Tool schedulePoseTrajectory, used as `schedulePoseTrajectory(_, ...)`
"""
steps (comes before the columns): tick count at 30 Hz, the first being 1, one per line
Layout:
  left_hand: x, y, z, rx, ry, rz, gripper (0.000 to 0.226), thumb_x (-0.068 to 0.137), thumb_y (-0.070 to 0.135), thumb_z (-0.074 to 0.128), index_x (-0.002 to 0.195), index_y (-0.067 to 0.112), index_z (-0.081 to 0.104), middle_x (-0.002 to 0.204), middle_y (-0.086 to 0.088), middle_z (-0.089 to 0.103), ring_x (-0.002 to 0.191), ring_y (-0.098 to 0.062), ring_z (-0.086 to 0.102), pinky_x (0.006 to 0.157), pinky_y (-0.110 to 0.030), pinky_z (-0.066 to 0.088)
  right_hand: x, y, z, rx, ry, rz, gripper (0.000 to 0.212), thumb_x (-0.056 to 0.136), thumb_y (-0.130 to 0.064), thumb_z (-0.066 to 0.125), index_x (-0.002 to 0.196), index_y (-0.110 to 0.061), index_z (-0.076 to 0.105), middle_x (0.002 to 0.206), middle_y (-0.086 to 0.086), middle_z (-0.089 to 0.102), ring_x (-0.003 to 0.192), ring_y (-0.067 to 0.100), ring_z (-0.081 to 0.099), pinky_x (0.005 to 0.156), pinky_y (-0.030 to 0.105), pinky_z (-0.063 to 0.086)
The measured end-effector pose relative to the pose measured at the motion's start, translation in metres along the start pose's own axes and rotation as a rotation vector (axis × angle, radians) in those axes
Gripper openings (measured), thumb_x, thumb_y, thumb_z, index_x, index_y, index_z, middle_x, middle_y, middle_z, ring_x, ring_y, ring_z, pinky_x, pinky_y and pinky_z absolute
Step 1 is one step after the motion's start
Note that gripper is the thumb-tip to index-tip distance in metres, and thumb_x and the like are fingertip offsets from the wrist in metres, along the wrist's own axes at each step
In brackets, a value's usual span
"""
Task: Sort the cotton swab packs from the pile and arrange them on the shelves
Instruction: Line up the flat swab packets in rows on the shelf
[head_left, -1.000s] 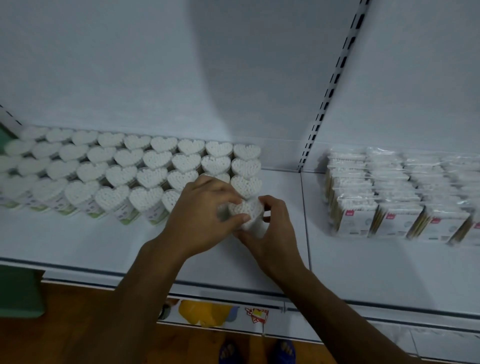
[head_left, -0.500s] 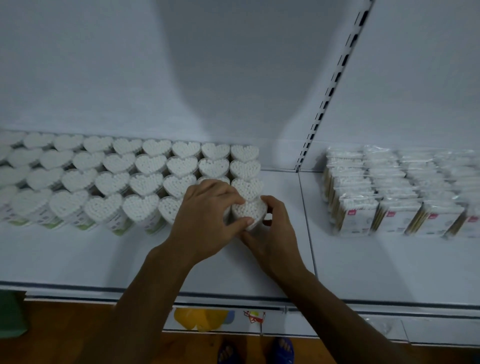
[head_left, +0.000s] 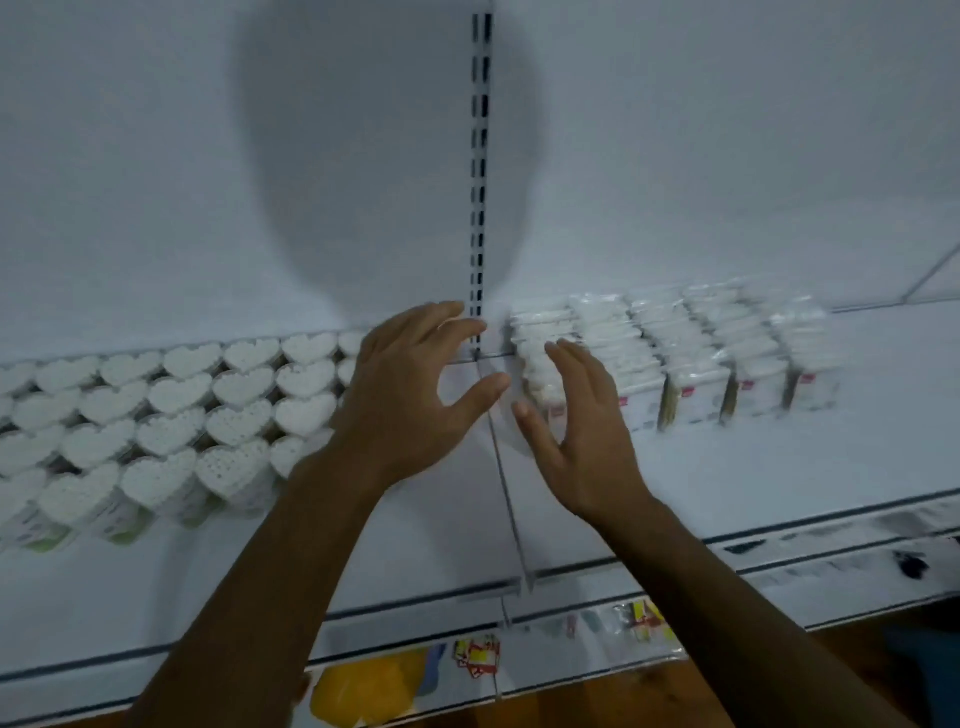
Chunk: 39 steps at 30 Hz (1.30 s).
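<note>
Both my hands hover empty above the shelf (head_left: 727, 483).
My left hand (head_left: 410, 400) and right hand (head_left: 582, 436) have fingers spread, between heart-shaped packs (head_left: 171, 415) and rectangular packs (head_left: 691, 353).

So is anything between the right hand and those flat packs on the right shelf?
Nothing visible. The right hand is open, and its fingertips already overlap the nearest flat packs in the view. The left hand is off to the side, over the heart packs, not in the way.
</note>
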<state>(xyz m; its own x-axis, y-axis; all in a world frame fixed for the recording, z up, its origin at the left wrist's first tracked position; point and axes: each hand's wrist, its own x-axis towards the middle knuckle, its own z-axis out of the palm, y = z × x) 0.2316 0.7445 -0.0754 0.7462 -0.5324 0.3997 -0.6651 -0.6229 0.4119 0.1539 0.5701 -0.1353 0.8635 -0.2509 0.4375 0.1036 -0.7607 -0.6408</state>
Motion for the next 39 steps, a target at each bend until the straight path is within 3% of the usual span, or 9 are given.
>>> schedulePoseTrajectory(4,0.028,0.074,0.031,-0.002,-0.025,0.068,0.069,0.084,0.067,0.043,0.136,0.023,0.056,0.146,0.001,0.051,0.136,-0.02,0.042,0.111,-0.034,0.023,-0.004,0.044,-0.067,-0.139,0.019,0.074,0.072,0.094,-0.061,0.038,0.148,-0.014,0.038,0.157,0.008,0.033,0.146,0.022,0.026,0.117,0.045,0.028)
schedulePoseTrajectory(7,0.048,0.138,0.068,0.033,-0.046,0.117,0.071,0.085,0.069,0.037,0.137,0.024,0.055,0.147,0.001,0.05,0.136,-0.022,0.042,0.112,-0.035,0.022,-0.013,0.088,-0.126,-0.303,0.002,0.177,0.077,0.092,-0.069,0.029,0.151,-0.019,0.033,0.16,0.006,0.027,0.147,0.024,0.024,0.117,0.046,0.026)
schedulePoseTrajectory(13,0.08,0.269,0.154,0.04,-0.128,0.174,0.074,0.085,0.072,0.033,0.14,0.026,0.052,0.15,0.001,0.047,0.139,-0.023,0.039,0.116,-0.047,0.026,-0.041,0.178,-0.248,-0.495,-0.071,0.307,0.074,0.094,-0.067,0.032,0.153,-0.022,0.025,0.162,0.005,0.021,0.147,0.026,0.02,0.116,0.045,0.023)
schedulePoseTrajectory(17,0.101,0.345,0.201,-0.012,-0.176,0.251,0.075,0.084,0.072,0.031,0.139,0.026,0.052,0.15,0.001,0.047,0.139,-0.022,0.04,0.116,-0.047,0.026,-0.063,0.23,-0.32,-0.466,-0.042,0.407,0.077,0.094,-0.068,0.031,0.154,-0.022,0.021,0.163,0.004,0.018,0.149,0.025,0.018,0.117,0.046,0.022)
schedulePoseTrajectory(26,0.164,0.482,0.309,-0.136,-0.349,0.426,0.072,0.087,0.072,0.036,0.143,0.028,0.047,0.153,0.004,0.041,0.141,-0.018,0.036,0.116,-0.04,0.024,-0.096,0.336,-0.443,-0.366,0.145,0.57,0.07,0.097,-0.057,0.044,0.152,-0.017,0.031,0.16,0.004,0.028,0.147,0.02,0.024,0.119,0.043,0.026)
schedulePoseTrajectory(31,0.22,0.55,0.375,-0.261,-0.373,0.493,0.071,0.085,0.069,0.038,0.142,0.028,0.049,0.152,0.005,0.043,0.14,-0.017,0.037,0.114,-0.04,0.027,-0.082,0.405,-0.502,-0.425,0.182,0.656,0.07,0.096,-0.058,0.045,0.152,-0.019,0.029,0.16,0.002,0.028,0.147,0.02,0.024,0.118,0.045,0.027)
schedulePoseTrajectory(39,0.317,0.627,0.461,-0.322,-0.432,0.516,0.07,0.086,0.071,0.039,0.14,0.028,0.05,0.149,0.005,0.047,0.138,-0.017,0.041,0.112,-0.039,0.03,-0.034,0.506,-0.585,-0.452,0.238,0.749,0.067,0.097,-0.053,0.049,0.152,-0.018,0.031,0.158,0.001,0.03,0.144,0.018,0.028,0.113,0.034,0.028)
